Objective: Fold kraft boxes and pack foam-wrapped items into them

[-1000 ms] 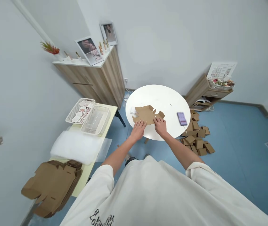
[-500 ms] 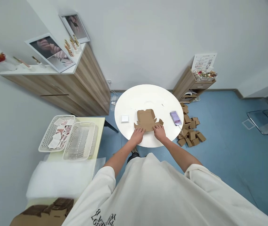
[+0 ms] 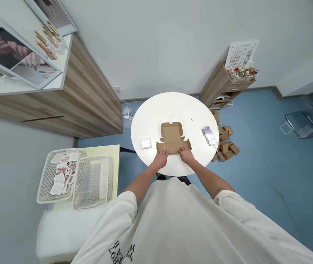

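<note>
A brown cardboard mailer box (image 3: 172, 134), part folded with its lid panel lying flat, rests on the round white table (image 3: 170, 101). My left hand (image 3: 161, 158) is closed on the left part of its near edge. At the right part of that same edge my right hand (image 3: 186, 155) grips the cardboard, fingertips over the near panel. Small side flaps stick out at both ends. To the left of the box lies a small white square item (image 3: 145, 143). A pixelated purple and white object (image 3: 209, 135) sits near the table's right edge.
Several small folded cardboard boxes (image 3: 224, 147) lie on the floor right of the table. At the left, white baskets (image 3: 107, 183) with cards and clear plastic pieces stand on a side table (image 3: 115, 156). A wooden cabinet (image 3: 95, 88) and a small drawer unit (image 3: 225, 86) stand by the wall.
The near panel and side flaps of the cardboard box now look straighter and more upright. Both hands stay at its near edge. The camera view has shifted a little.
</note>
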Demonstrator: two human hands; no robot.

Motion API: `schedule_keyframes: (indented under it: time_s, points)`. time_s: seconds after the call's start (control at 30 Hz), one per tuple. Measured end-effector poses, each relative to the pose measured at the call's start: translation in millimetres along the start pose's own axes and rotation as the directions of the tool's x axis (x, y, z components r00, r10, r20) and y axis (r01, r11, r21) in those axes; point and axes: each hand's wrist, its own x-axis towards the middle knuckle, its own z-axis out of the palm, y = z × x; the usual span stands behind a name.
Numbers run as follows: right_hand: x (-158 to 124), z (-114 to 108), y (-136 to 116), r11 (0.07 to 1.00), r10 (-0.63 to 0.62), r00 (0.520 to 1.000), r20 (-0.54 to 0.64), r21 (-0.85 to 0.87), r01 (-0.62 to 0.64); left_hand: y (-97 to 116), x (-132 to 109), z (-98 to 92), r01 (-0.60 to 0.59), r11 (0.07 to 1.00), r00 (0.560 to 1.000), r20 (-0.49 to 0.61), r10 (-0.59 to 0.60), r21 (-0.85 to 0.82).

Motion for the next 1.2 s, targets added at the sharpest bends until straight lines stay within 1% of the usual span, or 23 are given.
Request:
schedule_keyframes:
  time_s: [0.17, 0.27, 0.37, 0.47, 0.6, 0.63, 0.7, 0.77, 0.83, 0.9, 1.0, 1.1, 1.2]
  points:
    - [10, 2, 9, 0.998, -0.009, 0.998, 0.059, 0.058, 0.006, -1, 11, 4.6, 0.046, 0.999, 0.996, 0.073, -0.045, -0.014]
    - [17, 0, 16, 0.994, -0.016, 0.998, 0.058, 0.107, 0.010, 2, 21, 3.6, 0.072, 0.997, 0.994, 0.076, -0.072, -0.004]
    - [23, -3, 23, 0.990, -0.051, 0.997, 0.063, 0.133, 0.043, 8, 39, 0.2, 0.065, 0.998, 0.997, 0.046, -0.065, 0.001]
    - [28, -6, 29, 0.990, -0.082, 0.993, 0.081, 0.120, 0.072, 14, 61, -3.2, 0.061, 0.998, 0.998, 0.015, -0.061, 0.002]
    - [34, -17, 37, 0.986, -0.097, 0.988, 0.123, 0.145, 0.079, 16, 83, -5.7, 0.129, 0.992, 0.990, 0.058, -0.129, -0.011]
    - [37, -21, 40, 0.984, -0.082, 0.991, 0.106, 0.166, 0.063, 15, 85, -6.2, 0.143, 0.990, 0.987, 0.071, -0.141, -0.015]
    - [47, -32, 48, 0.978, -0.002, 1.000, 0.013, 0.209, -0.001, 14, 88, -7.2, 0.151, 0.988, 0.986, 0.078, -0.149, -0.017]
    - [61, -42, 58, 0.966, 0.118, 0.987, -0.113, 0.245, -0.088, 14, 89, -8.5, 0.155, 0.988, 0.985, 0.076, -0.154, -0.015]
    - [78, -51, 67, 0.949, 0.196, 0.969, -0.151, 0.278, -0.149, 15, 89, -10.2, 0.168, 0.986, 0.983, 0.084, -0.166, -0.018]
    - [95, -56, 74, 0.927, 0.241, 0.965, -0.100, 0.317, -0.199, 17, 91, -12.2, 0.185, 0.982, 0.979, 0.098, -0.181, -0.029]
    - [113, -58, 80, 0.878, 0.235, 0.972, -0.017, 0.433, -0.205, 19, 93, -15.5, 0.206, 0.977, 0.973, 0.119, -0.198, -0.058]
    - [117, -56, 84, 0.778, 0.227, 0.974, -0.008, 0.603, -0.176, 20, 93, -19.1, 0.231, 0.970, 0.966, 0.137, -0.219, -0.077]
    - [112, -54, 87, 0.683, 0.264, 0.964, -0.017, 0.710, -0.174, 21, 93, -23.2, 0.252, 0.964, 0.961, 0.143, -0.237, -0.091]
